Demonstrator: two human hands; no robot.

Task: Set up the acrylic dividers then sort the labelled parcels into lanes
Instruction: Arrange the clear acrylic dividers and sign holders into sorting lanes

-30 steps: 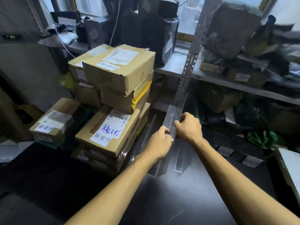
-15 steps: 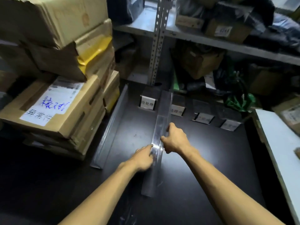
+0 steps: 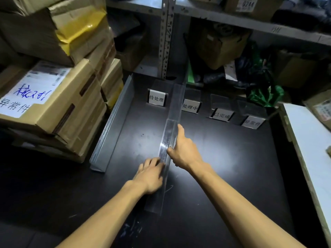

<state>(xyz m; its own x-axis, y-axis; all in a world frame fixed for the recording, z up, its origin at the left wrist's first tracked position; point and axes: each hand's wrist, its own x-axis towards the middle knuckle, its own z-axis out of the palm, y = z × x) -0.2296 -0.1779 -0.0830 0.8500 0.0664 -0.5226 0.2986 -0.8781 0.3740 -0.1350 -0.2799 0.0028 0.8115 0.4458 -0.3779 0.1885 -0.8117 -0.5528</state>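
Pressure from the flat left hand (image 3: 152,176) pins the clear L-shaped acrylic divider (image 3: 168,133) down; the right hand (image 3: 184,151) pinches its upright wall, likely squaring the lane.

The divider (image 3: 169,133) is seen to be clear acrylic, glossy and finely scuffed; the stack (image 3: 111,126) is made of the same plastic. The table (image 3: 223,158) is finished in black with a dull sheen and is marked by scratches. The boxes (image 3: 59,111) are made of matt brown cardboard, sealed with glossy yellow tape (image 3: 80,27), with white paper labels (image 3: 32,90). The upright (image 3: 165,42) is formed of perforated grey metal.
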